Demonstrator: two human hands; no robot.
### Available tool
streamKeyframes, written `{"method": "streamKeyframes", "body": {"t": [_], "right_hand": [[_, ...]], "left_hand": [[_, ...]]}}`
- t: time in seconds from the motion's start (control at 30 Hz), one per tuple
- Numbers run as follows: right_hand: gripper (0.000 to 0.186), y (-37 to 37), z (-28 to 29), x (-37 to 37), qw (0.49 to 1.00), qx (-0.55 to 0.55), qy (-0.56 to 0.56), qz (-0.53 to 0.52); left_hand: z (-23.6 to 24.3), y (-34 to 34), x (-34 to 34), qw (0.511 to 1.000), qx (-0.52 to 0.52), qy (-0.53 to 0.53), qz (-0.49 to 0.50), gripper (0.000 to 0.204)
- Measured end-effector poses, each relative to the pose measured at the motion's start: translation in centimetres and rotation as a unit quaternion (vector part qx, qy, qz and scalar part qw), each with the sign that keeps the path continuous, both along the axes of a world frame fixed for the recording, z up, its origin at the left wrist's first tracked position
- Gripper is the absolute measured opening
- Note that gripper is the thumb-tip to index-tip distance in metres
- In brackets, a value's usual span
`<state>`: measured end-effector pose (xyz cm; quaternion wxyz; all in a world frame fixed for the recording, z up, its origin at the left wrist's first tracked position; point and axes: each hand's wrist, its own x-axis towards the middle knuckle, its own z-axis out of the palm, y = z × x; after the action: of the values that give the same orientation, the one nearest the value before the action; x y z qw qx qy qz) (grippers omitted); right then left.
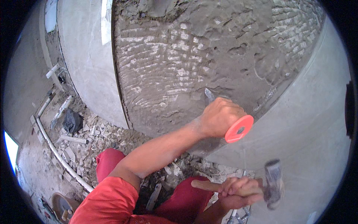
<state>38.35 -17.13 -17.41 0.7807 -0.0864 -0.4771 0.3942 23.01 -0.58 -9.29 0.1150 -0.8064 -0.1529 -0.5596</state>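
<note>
My left hand [220, 116] is wrapped around a steel chisel [209, 95] with a round red hand guard [239, 129] at its rear end. The chisel's tip rests against a rough, chipped grey wall [179, 56]. My right hand [235, 191] grips the wooden handle of a hammer [274, 182], held low and to the right, below the chisel's guard; the hammer's metal head is blurred. My red-clad knees [108, 158] show beneath both arms.
Broken plaster and rubble [84, 143] cover the floor at the wall's foot. A white pipe [56, 149] runs along the floor at left, beside a dark bag [72, 121]. Smooth grey plaster [305, 130] borders the chipped patch on the right and left.
</note>
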Motion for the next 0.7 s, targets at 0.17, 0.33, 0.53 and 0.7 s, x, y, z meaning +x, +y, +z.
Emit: {"method": "streamKeyframes", "body": {"t": [0.17,0.33,0.53,0.7], "right_hand": [[0.054,2.7,-1.8,-0.6,0.991,0.039,-0.089,-0.096],[0.047,3.1,-1.3,-0.4,0.973,-0.197,-0.03,-0.116],[0.045,4.8,-1.9,-2.0,0.987,-0.092,-0.094,-0.096],[0.046,4.0,-0.7,-0.4,0.993,-0.101,-0.058,-0.022]], "left_hand": [[0.0,0.4,0.2,1.0,-0.001,-0.01,-0.005,0.022],[0.0,1.0,0.4,0.999,0.011,-0.031,0.013,0.021],[0.3,0.5,0.6,0.999,0.007,-0.025,0.03,0.012],[-0.2,0.8,0.3,0.998,0.008,-0.033,0.043,0.013]]}}
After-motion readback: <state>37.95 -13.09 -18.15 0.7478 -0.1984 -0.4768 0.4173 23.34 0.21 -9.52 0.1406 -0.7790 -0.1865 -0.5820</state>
